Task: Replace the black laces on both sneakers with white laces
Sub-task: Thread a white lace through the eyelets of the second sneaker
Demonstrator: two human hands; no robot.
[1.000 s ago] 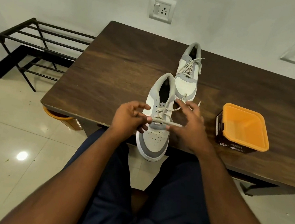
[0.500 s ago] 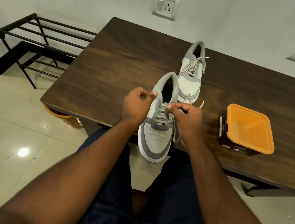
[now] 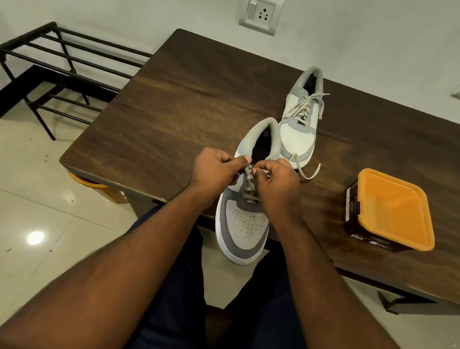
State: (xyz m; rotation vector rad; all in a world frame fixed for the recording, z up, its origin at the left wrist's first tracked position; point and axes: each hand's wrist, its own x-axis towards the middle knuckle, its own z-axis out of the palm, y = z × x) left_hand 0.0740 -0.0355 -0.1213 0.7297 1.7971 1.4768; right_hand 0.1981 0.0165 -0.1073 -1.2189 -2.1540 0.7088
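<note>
Room: pale plaster wall with a switch socket [image 3: 261,11], glossy floor tiles, a black metal rack [image 3: 56,73] at the left, and a dark wood-grain table [image 3: 174,101] set against the wall.

Near sneaker [image 3: 244,220]: grey suede and pale perforated toe, white rubber sole; it sat at the table's front edge with the toe hanging past it toward the person.

Far sneaker [image 3: 300,125]: stood toward the back edge, already threaded with a pale lace [image 3: 306,105] whose loose ends trailed onto the wood by its toe.

Left hand [image 3: 215,172]: fingers curled, pinching one end of the near lace [image 3: 249,183] beside the shoe's collar.

Right hand [image 3: 277,185]: likewise curled, pinching the other end just across the tongue.

Change: a second earlier a length of lace was stretched flat between the hands low over the toe rows; since then both hands rose to the top eyelets and drew close together.

Meaning: lacing of this shoe looked nearly finished, probably at the last eyelets or the knot; no black lace was visible anywhere.

Tub [image 3: 389,211]: dark square plastic container with a smooth orange lid, near the front edge at the right, well apart from the shoes.
</note>
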